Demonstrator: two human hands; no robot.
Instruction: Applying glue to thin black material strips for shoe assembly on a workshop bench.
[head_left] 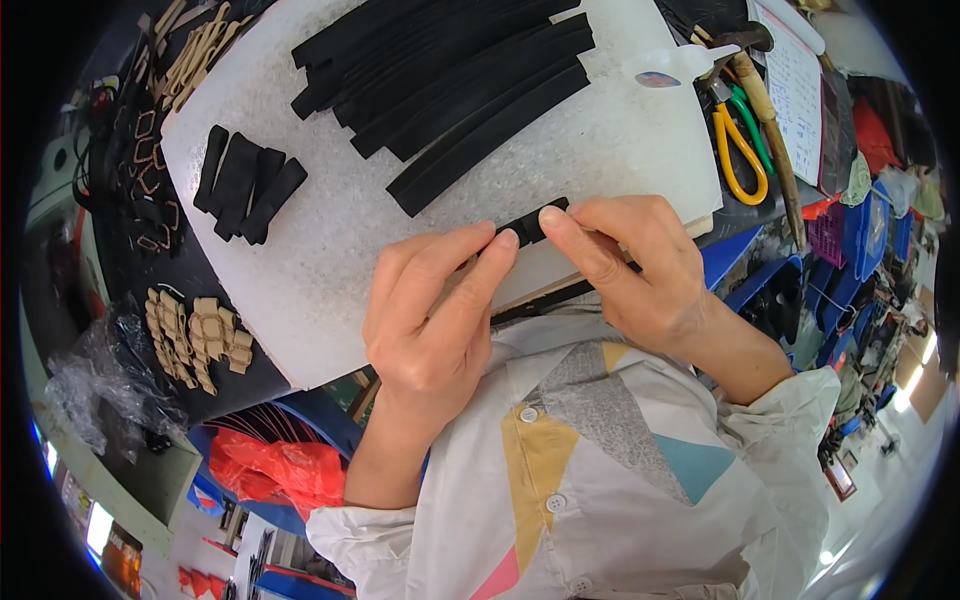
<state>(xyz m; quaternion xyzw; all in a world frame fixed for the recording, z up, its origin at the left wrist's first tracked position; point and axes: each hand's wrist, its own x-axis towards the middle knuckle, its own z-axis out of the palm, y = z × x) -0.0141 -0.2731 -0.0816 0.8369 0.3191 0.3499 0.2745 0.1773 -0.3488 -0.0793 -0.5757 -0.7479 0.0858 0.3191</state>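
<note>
A short black strip (530, 227) is pinched between my two hands over the near edge of a white work board (330, 290). My left hand (430, 310) grips one end between thumb and fingertips, partly hiding it. At the other end, the thumb and forefinger of my right hand (640, 260) are closed on the strip. Beyond them lies a row of long flat black strips (450, 90), side by side and overlapping. Several short black pieces (250, 185) rest in a small cluster on the board's left part.
Beige loops (205, 335) and metal frame-shaped rings (148, 165) lie left of the board. At the right are a white glue bottle (675, 65), yellow-handled pliers (738, 155) and a hammer (765, 100). A red plastic bag (275, 468) sits in a blue bin below.
</note>
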